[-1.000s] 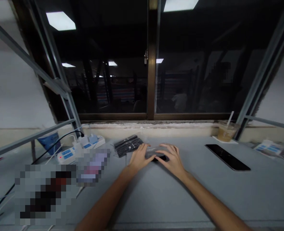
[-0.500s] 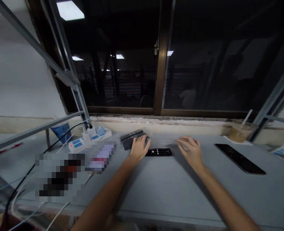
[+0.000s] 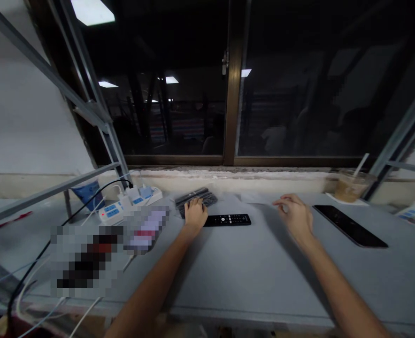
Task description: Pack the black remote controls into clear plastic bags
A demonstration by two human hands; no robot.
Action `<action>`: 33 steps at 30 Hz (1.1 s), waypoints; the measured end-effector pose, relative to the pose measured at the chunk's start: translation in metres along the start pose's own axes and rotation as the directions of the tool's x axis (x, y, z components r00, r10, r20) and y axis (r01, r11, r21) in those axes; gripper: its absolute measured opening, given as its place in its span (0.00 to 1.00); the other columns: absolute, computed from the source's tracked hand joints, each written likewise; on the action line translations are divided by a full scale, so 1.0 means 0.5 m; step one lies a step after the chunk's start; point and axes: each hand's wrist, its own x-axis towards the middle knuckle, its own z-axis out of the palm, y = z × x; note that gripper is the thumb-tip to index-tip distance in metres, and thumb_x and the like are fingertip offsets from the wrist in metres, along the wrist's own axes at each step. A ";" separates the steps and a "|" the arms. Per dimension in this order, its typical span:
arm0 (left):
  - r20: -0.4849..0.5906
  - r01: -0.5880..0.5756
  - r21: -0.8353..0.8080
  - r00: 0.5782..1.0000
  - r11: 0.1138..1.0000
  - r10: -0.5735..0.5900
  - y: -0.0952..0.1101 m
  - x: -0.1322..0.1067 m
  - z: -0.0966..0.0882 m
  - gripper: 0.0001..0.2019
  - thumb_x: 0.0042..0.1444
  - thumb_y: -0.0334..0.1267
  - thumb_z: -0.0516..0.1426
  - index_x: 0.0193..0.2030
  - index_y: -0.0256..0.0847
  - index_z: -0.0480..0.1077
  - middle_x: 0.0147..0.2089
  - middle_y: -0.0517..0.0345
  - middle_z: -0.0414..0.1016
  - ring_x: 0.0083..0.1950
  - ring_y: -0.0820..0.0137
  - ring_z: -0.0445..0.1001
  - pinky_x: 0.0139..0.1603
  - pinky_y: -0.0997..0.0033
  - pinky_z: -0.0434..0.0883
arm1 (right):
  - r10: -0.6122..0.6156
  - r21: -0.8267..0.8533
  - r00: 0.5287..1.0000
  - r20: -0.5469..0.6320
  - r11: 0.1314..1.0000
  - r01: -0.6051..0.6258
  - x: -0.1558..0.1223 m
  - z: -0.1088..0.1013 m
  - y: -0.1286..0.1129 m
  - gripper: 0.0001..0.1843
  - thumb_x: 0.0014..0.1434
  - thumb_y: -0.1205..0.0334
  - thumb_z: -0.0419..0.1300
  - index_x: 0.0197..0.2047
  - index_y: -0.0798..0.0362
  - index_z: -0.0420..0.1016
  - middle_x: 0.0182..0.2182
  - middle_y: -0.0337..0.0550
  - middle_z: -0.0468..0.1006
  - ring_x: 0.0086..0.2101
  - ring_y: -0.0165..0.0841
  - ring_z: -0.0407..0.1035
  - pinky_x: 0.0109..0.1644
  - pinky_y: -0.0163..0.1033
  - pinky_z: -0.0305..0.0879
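- Front edge of the desk (image 3: 257,277): a white cable (image 3: 86,315) trails down over it on the left.
- Left part of the desk: a dark thing (image 3: 88,258) and, past it, a pale phone (image 3: 147,230), both masked by blocks, so nothing on them can be read.
- Left hand (image 3: 195,212): palm down, fingers bent and close together, at the left end of the remote and over the near edge of the pack. Whether it grips either, I cannot tell.
- Remote (image 3: 232,219): black, flat on the desk, buttons up, lying crosswise between the hands. Pale marks show on its keys and near its right end, too small to read.
- Right hand (image 3: 296,217): raised, well apart from the remote, fingers curled, thumb and forefinger tips near each other. I cannot tell whether they pinch anything.
- Black phone (image 3: 350,225): to the right of that hand, screen dark.
- Pack (image 3: 207,196): black pieces in clear wrap, just beyond the left hand.
- Film (image 3: 251,197): faint, see-through, behind the remote.
- Strip (image 3: 112,212): white, blue socket panels, red light, plugs in.
- Cup (image 3: 350,186): brown drink, straw; any print is unreadable.
- Window (image 3: 168,117): dark, reflecting lights.
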 end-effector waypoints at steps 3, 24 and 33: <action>0.015 0.000 0.002 1.000 1.000 0.000 -0.002 -0.001 -0.003 0.16 0.57 0.31 0.46 0.49 0.37 0.67 0.51 0.51 0.72 0.53 0.63 0.66 0.53 0.60 0.57 | 0.092 -0.078 0.961 0.263 0.994 -0.073 -0.012 0.013 0.014 0.11 0.50 0.69 0.54 0.29 0.50 0.78 0.37 0.43 0.76 0.30 0.33 0.70 0.32 0.36 0.61; 0.132 0.035 0.134 0.990 0.990 -0.053 -0.032 0.006 -0.028 0.17 0.56 0.47 0.50 0.48 0.44 0.70 0.50 0.48 0.70 0.52 0.57 0.66 0.51 0.57 0.61 | 0.143 0.018 0.793 0.592 0.982 -0.191 -0.033 0.061 -0.005 0.20 0.61 0.63 0.44 0.53 0.59 0.65 0.51 0.53 0.70 0.53 0.38 0.62 0.57 0.42 0.50; 0.168 0.002 0.149 0.985 0.989 -0.027 -0.033 0.007 -0.029 0.15 0.52 0.39 0.54 0.47 0.40 0.69 0.49 0.46 0.70 0.52 0.57 0.66 0.51 0.59 0.60 | 0.209 -0.038 0.802 0.560 0.973 -0.227 -0.033 0.051 -0.013 0.18 0.60 0.63 0.45 0.49 0.57 0.66 0.51 0.56 0.69 0.53 0.44 0.60 0.58 0.56 0.45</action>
